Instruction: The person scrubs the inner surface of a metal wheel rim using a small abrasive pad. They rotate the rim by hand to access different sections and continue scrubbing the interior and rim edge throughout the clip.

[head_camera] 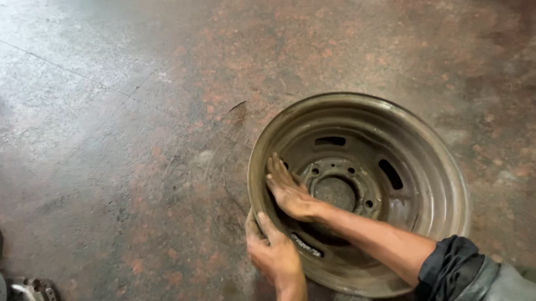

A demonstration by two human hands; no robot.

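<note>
While the left hand (pixel 275 251) is curling over the near-left lip of the steel wheel rim (pixel 435 162), fingers hooked on the edge and gripping it, the right hand (pixel 288 191) is lying open and flat inside the bowl, its palm pressing against the inner wall just above the left hand, fingers pointing away from the person. Both hands are working the same left side, so the bulk of the wheel is lying to their right, with the hub (pixel 339 192) and its bolt holes just beside the right wrist. Resting dish-up, the wheel is sitting on the mottled reddish floor (pixel 113 144), its axis pointing roughly upward.
</note>
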